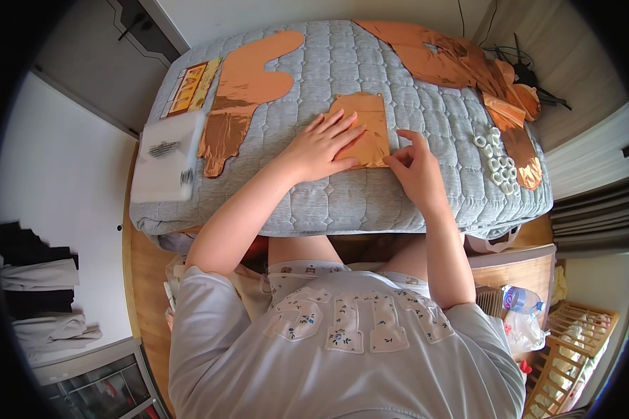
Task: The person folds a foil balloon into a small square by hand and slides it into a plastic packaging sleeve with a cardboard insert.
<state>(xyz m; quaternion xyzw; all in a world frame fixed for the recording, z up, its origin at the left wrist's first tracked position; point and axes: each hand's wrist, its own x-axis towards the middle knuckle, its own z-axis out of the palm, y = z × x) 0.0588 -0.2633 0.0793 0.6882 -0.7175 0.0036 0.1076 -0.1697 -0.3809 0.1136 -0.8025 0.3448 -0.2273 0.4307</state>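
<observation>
- Your left hand (316,153), fingers spread, rests on one copper foil (372,129).
- Your right hand (421,171), thumb and forefinger apart, at its corner.
- Left of your fingers: one foil shape (241,84).

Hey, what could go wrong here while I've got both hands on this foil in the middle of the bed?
Your left hand lies spread on the folded foil, while your right hand is at its lower right corner; uneven pressure might crease it or make it slip. The loose white rings could roll or scatter if the soft bed shifts. The crumpled foil at the far right might wrinkle further.
</observation>
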